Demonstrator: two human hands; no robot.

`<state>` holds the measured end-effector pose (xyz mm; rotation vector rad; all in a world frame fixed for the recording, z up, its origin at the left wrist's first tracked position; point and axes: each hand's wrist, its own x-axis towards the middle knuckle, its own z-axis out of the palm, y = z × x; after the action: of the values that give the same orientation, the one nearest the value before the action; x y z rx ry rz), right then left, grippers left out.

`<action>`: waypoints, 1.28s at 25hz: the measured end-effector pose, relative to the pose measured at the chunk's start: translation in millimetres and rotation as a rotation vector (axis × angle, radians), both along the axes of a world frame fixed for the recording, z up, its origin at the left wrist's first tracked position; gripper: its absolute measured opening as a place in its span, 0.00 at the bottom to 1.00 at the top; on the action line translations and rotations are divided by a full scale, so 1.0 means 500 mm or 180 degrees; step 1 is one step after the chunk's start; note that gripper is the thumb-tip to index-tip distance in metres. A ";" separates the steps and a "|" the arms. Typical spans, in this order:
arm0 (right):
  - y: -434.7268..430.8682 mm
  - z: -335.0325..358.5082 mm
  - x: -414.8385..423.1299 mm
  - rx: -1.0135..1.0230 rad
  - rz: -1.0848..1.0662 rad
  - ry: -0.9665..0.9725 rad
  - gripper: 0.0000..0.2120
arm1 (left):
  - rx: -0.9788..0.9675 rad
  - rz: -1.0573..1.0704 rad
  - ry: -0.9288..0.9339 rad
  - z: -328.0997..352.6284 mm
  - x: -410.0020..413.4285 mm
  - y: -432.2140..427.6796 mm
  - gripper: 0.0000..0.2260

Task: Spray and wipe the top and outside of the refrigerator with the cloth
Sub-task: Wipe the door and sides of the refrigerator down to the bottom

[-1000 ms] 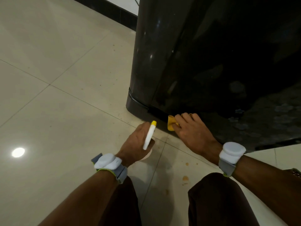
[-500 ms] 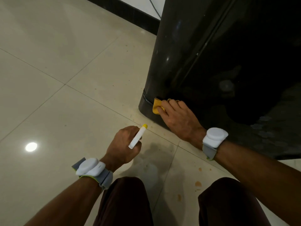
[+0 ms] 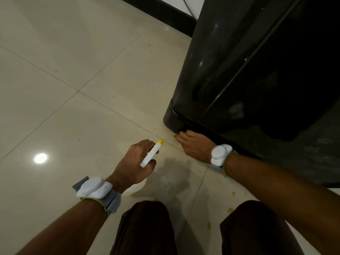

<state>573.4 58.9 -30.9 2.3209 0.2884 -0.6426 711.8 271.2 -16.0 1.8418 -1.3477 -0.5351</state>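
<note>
The dark glossy refrigerator fills the right and upper right, its bottom corner resting on the tiled floor. My right hand lies low at that bottom front corner, fingers curled against the base trim. The yellow cloth does not show; the hand covers where it was. My left hand is closed around a white spray bottle with a yellow nozzle tip, held just above the floor to the left of the refrigerator corner. The bottle's white body peeks out below the hand.
Beige floor tiles stretch to the left, speckled with small brown spots near the refrigerator. A black skirting board runs along the far wall. My knees in dark brown trousers are at the bottom edge.
My right hand slid left along the refrigerator's base to the corner, then dropped to the floor line. The yellow cloth, seen under the fingers before, is now out of sight. The left hand stayed near.
</note>
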 end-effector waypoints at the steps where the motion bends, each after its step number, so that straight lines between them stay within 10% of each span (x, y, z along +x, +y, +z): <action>1: 0.004 0.001 0.032 -0.0094 0.0024 -0.0176 0.08 | 0.0010 -0.0029 -0.0003 0.002 -0.002 -0.005 0.09; 5: 0.025 0.030 0.125 0.0474 -0.0531 -0.0403 0.15 | 0.0059 -0.0111 -0.0063 0.015 -0.011 -0.018 0.10; 12: -0.061 0.041 -0.242 0.0230 0.0004 0.0145 0.11 | 0.0123 -0.0264 -0.0073 0.029 -0.059 -0.048 0.08; 17: -0.031 0.050 -0.197 0.0731 -0.0265 -0.1081 0.16 | 0.0223 -0.0624 -0.0123 0.028 -0.105 -0.084 0.04; 20: -0.048 0.066 -0.330 0.0691 -0.0330 -0.0793 0.15 | 0.0320 -0.0757 -0.0129 0.021 -0.124 -0.096 0.05; 27: 0.006 0.025 -0.044 0.0999 -0.0741 -0.1195 0.16 | 0.0289 -0.1149 -0.0318 0.036 -0.138 -0.110 0.08; 32: -0.026 0.021 -0.371 0.0622 -0.0845 -0.1287 0.17 | 0.0354 -0.1036 -0.0138 0.033 -0.160 -0.118 0.07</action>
<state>388.0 45.9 -20.2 2.6357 -0.1533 -0.2621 631.6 212.0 0.5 1.7375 -1.6905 -0.7543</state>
